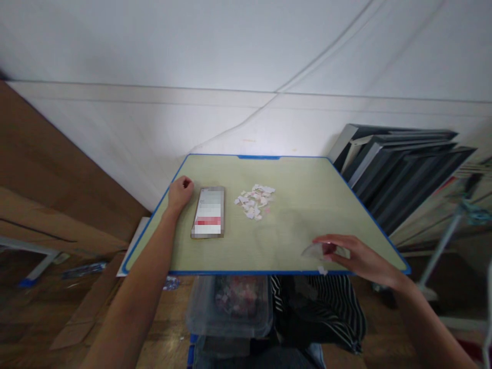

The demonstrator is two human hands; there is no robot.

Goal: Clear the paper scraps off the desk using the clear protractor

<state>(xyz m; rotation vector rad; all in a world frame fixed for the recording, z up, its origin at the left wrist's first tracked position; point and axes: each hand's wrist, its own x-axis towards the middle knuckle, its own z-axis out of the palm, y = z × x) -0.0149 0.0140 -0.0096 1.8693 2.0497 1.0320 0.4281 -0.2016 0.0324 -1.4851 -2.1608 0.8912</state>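
Observation:
My left hand (181,192) rests as a loose fist on the left side of the pale green tabletop (295,179); nothing shows in it. Just right of it lies a phone (209,211) with its screen lit and blurred. A heap of torn white and pinkish paper scraps (254,201) sits mid-table. Near the front right edge, my right hand (346,253) pinches a thin, pale, see-through piece (313,250), smeared by motion, so its kind is unclear. Below the fingers, a small white paper scrap (322,270) is at the table's blue edge.
Beneath the front edge stands a clear plastic bin (230,307) with pinkish contents, beside black-and-white striped cloth (338,307). Dark flat panels (403,169) lean at the right. Brown cardboard (57,169) stands on the left, and a white wall (215,118) is behind the table.

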